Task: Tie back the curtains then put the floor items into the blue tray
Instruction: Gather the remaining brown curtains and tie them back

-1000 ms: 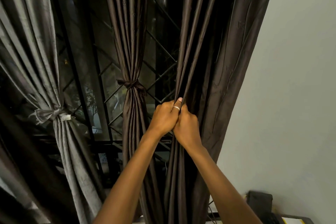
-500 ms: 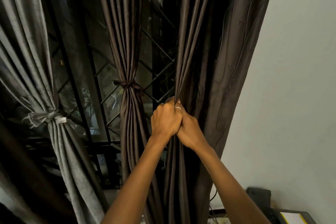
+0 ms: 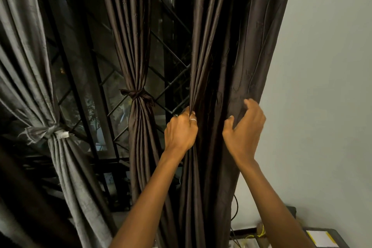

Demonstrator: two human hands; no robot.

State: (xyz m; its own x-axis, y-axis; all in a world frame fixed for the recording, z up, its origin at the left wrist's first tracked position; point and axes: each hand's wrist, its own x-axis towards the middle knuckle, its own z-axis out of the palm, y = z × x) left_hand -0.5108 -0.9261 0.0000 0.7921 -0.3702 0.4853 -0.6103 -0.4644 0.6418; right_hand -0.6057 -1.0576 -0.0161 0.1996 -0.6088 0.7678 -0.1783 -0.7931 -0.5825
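The untied brown curtain (image 3: 247, 50) is hanging from the top of the frame down to the bottom, right of centre, just beside the pale wall (image 3: 326, 66). It is the only one of the three that is not bound: the tied brown curtain (image 3: 138, 50) in the centre and the grey curtain (image 3: 28, 62) at the left are each wearing a band at the waist already. The left hand (image 3: 181, 132) is holding the inner edge of the loose curtain, its grip closed round a bunch of narrow pleats. The right hand (image 3: 244, 129) is lying against the outer part of the cloth with its grip half open, the fingers curved and not closed on any fold. The cloth is looking thin, smooth and a little shiny, so I am judging that it is light and very soft, with no stiffness of its own, and probably slippery; pleats are likely to be sliding out of a loose hold. The good place for taking it seems to be at waist height, level with the knots of the other two, with the outer edge swept toward the bunch so that one hand is circling the whole width. The blue tray is not showing in this view.
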